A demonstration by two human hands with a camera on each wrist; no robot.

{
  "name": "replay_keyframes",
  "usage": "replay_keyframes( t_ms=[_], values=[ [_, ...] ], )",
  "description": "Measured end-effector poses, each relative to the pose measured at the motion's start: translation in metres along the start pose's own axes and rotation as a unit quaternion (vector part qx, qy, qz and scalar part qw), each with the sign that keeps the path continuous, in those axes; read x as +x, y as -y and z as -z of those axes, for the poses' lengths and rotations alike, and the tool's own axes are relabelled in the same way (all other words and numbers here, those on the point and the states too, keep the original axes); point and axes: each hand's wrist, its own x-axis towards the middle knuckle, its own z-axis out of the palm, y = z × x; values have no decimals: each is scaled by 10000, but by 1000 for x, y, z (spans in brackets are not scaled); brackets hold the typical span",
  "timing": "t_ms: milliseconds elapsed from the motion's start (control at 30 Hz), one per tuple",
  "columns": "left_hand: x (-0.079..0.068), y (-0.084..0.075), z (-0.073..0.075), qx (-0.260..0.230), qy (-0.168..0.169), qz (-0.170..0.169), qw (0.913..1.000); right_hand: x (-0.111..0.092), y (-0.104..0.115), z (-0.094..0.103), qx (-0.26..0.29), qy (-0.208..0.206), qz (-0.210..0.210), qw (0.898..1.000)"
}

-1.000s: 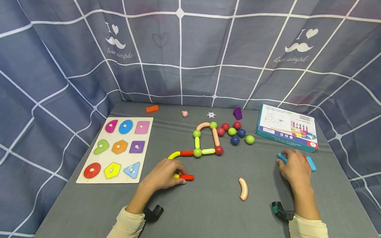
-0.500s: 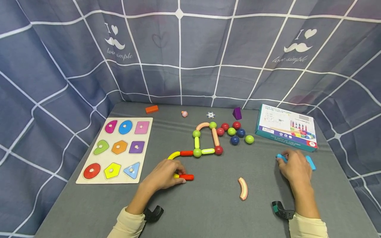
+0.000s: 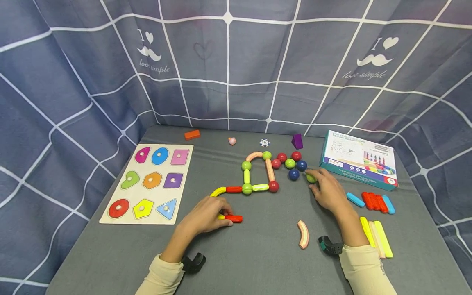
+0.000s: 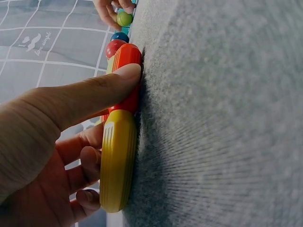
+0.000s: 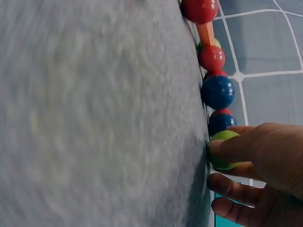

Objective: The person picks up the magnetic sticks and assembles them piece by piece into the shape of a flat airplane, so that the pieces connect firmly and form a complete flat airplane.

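Nearest the worktop's (image 3: 258, 262) near edge, right of its middle, a pale curved piece (image 3: 303, 234) lies loose; toward the right edge, pale and yellow sticks (image 3: 376, 237) lie just beside the right sleeve; a little farther in lie red sticks (image 3: 374, 202) and blue ones, also unjoined.

Left of the middle, the left hand (image 3: 210, 214) pinches a red stick (image 3: 236, 218) that meets a yellow piece (image 4: 116, 161); the hand hides whether this is the same yellow as the curve (image 3: 217, 191) beyond it. Right of the middle, the right hand (image 3: 328, 190) pinches a green ball (image 3: 311, 178) between thumb and finger.

Behind them, a closed loop (image 3: 270, 170) of sticks and balls looks complete, with a red stick and the yellow curve branching toward the left edge; the work seems partly done, the branch's near end having no ball yet.

Loose red, green and blue balls (image 3: 290, 164) stand between the right hand and the loop; a shape board (image 3: 147, 194) lies along the left edge, a box (image 3: 357, 159) near the far right corner; along the far edge sit an orange block (image 3: 192, 135), a chip (image 3: 264, 142) and a purple block (image 3: 297, 141).
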Motion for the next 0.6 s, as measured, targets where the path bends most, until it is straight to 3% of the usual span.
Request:
replay_keyframes(
  t_ms=[100, 200, 333, 467, 600],
  values=[
    [1, 0, -1, -8, -1, -24, 10000, -4, 14, -2, 108, -135, -16, 9998],
    [0, 0, 0, -25, -49, 22, 10000, -11, 46, -8, 575, -116, 325, 9977],
    [-1, 0, 2, 7, -80, 49, 10000, -21, 99, -21, 1231, 501, 1009, 9860],
    [0, 0, 2, 35, -77, -26, 10000, -28, 132, -41, 1140, 923, 1370, 9797],
    [0, -2, 0, -38, -86, -38, 9999, -28, 141, -55, 993, 1016, 1406, 9798]
  ],
)
